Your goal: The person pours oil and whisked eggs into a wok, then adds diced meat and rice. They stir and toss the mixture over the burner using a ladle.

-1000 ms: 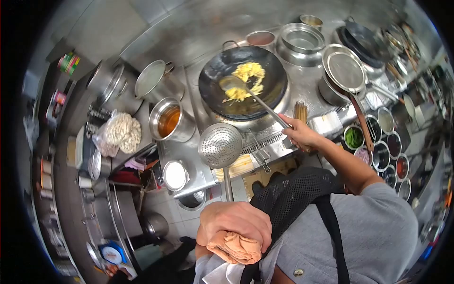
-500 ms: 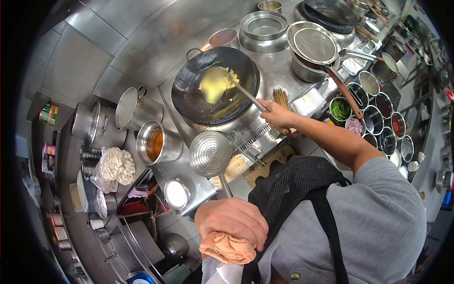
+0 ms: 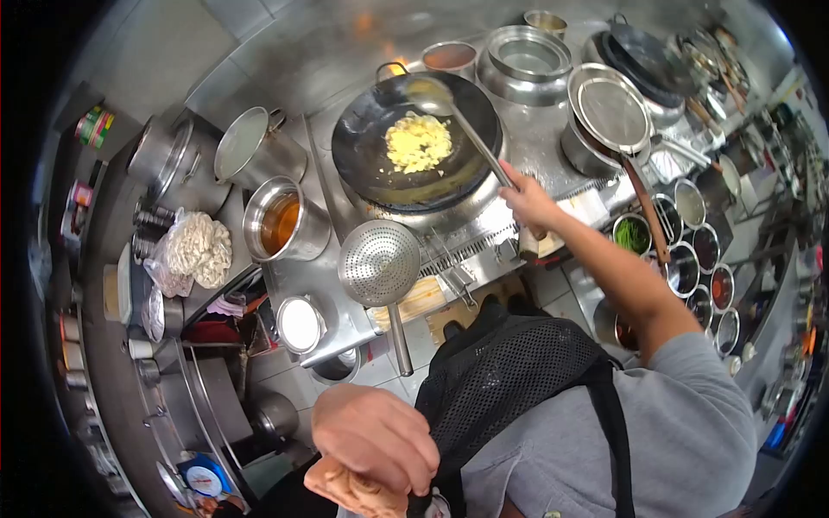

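Observation:
My right hand (image 3: 528,200) is closed round the handle of a long metal ladle (image 3: 471,129). The ladle's bowl is over the far side of a black wok (image 3: 358,155), above and apart from the food. Yellow scrambled egg pieces (image 3: 419,143) lie in a loose heap in the middle of the wok. My left hand (image 3: 376,436) is at the bottom, away from the stove, fingers curled over a folded orange-tan cloth (image 3: 354,490); the palm is hidden. Between that hand and the wok, a perforated strainer (image 3: 380,262) rests with its handle over the counter edge.
Flame (image 3: 397,68) shows behind the wok's far rim. Left of the strainer stands a metal pot of amber liquid (image 3: 278,231), with a container of white contents (image 3: 300,325) below. At right are a mesh sieve (image 3: 614,110) on a pot and several ingredient tins, one with chopped greens (image 3: 631,234).
The ladle has lifted off the egg toward the wok's far rim, uncovering the heap. My left hand with the cloth appears lower and further left. The view has shifted, and flame shows behind the wok.

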`<state>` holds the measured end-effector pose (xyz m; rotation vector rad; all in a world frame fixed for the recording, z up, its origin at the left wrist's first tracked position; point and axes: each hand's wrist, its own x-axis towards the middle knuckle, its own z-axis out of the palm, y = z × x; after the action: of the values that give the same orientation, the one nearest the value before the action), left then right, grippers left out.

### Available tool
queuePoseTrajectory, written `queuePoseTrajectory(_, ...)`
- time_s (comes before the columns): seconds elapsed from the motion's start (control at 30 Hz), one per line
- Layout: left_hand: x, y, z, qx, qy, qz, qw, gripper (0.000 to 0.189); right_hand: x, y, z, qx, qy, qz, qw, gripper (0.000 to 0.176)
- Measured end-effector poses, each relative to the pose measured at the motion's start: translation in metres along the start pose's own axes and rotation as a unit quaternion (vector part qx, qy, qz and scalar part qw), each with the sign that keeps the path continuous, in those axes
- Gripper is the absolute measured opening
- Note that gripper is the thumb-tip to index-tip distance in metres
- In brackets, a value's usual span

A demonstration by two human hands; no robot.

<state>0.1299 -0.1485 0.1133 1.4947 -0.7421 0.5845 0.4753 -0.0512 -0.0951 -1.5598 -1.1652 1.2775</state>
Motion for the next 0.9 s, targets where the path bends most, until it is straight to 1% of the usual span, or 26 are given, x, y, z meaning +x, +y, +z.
queuePoseTrajectory(0.03,0.000,-0.002,0.002,0.013,0.001,0.005,1.000,0.027,0.016,0.021,0.010,-0.043,0.051,-0.040,0.997,0.069)
queuePoseTrajectory(0.1,-0.001,-0.004,0.005,-0.015,0.028,0.010,0.999,0.028,0.010,0.020,0.026,-0.012,0.040,-0.002,0.999,0.068)
queuePoseTrajectory(0.17,-0.002,0.002,0.006,-0.002,0.024,0.012,1.000,0.028,-0.004,0.005,0.015,0.063,-0.072,0.035,0.995,0.067)
queuePoseTrajectory(0.23,-0.004,0.012,0.014,-0.008,0.144,0.008,0.990,0.020,-0.025,-0.018,0.002,0.013,-0.134,0.033,0.990,0.067)
queuePoseTrajectory(0.27,-0.012,0.017,0.014,0.027,0.173,0.014,0.984,0.025,-0.035,-0.025,0.003,0.015,-0.137,0.039,0.990,0.067)
queuePoseTrajectory(0.3,-0.025,0.014,0.022,0.039,0.171,0.015,0.984,0.025,-0.042,-0.030,0.005,0.018,-0.140,0.046,0.989,0.067)
queuePoseTrajectory(0.33,-0.043,0.008,0.034,0.094,0.310,0.080,0.943,0.032,-0.046,-0.032,0.005,0.135,-0.167,0.106,0.971,0.065)
queuePoseTrajectory(0.37,-0.061,0.002,0.046,0.143,0.439,0.145,0.875,0.040,-0.039,-0.027,0.002,0.224,-0.180,0.153,0.946,0.065)
queuePoseTrajectory(0.4,-0.074,0.000,0.057,0.153,0.537,0.119,0.821,0.045,-0.026,-0.015,-0.001,0.233,-0.176,0.156,0.944,0.065)
queuePoseTrajectory(0.43,-0.089,-0.003,0.066,0.158,0.629,0.094,0.756,0.050,-0.011,-0.004,0.000,0.242,-0.172,0.159,0.942,0.066)
queuePoseTrajectory(0.47,-0.116,-0.001,0.071,0.163,0.625,0.097,0.758,0.050,-0.001,0.004,0.005,0.187,-0.134,0.129,0.965,0.066)
queuePoseTrajectory(0.5,-0.152,0.003,0.071,0.140,0.622,0.001,0.770,0.053,0.004,0.006,0.009,0.131,-0.094,0.097,0.982,0.067)
queuePoseTrajectory(0.53,-0.183,-0.001,0.074,0.118,0.614,-0.093,0.775,0.056,0.006,0.005,0.012,0.081,-0.055,0.039,0.994,0.068)
queuePoseTrajectory(0.57,-0.209,-0.016,0.090,0.097,0.672,-0.100,0.728,0.058,0.020,0.016,0.014,0.053,-0.015,-0.002,0.998,0.069)
queuePoseTrajectory(0.63,-0.232,-0.036,0.114,0.056,0.727,-0.130,0.672,0.075,0.023,0.012,0.015,0.035,0.034,-0.012,0.999,0.069)
queuePoseTrajectory(0.67,-0.240,-0.047,0.125,0.058,0.727,-0.130,0.672,0.075,0.026,0.020,0.018,0.036,0.033,-0.013,0.999,0.069)
queuePoseTrajectory(0.73,-0.244,-0.066,0.139,-0.004,0.771,-0.077,0.632,0.096,0.031,0.033,0.022,0.005,0.035,-0.043,0.998,0.068)
queuePoseTrajectory(0.77,-0.248,-0.070,0.142,-0.005,0.772,-0.073,0.631,0.096,0.029,0.038,0.014,0.002,0.032,-0.043,0.999,0.068)
queuePoseTrajectory(0.83,-0.241,-0.072,0.140,-0.008,0.775,-0.050,0.630,0.108,0.005,0.014,0.001,0.067,-0.129,0.033,0.989,0.066)
queuePoseTrajectory(0.87,-0.238,-0.073,0.138,-0.007,0.778,-0.044,0.627,0.108,-0.002,0.010,0.000,0.039,-0.149,0.007,0.988,0.065)
queuePoseTrajectory(0.9,-0.237,-0.071,0.134,-0.007,0.770,-0.050,0.636,0.107,-0.021,-0.007,0.003,-0.029,-0.142,0.023,0.989,0.064)
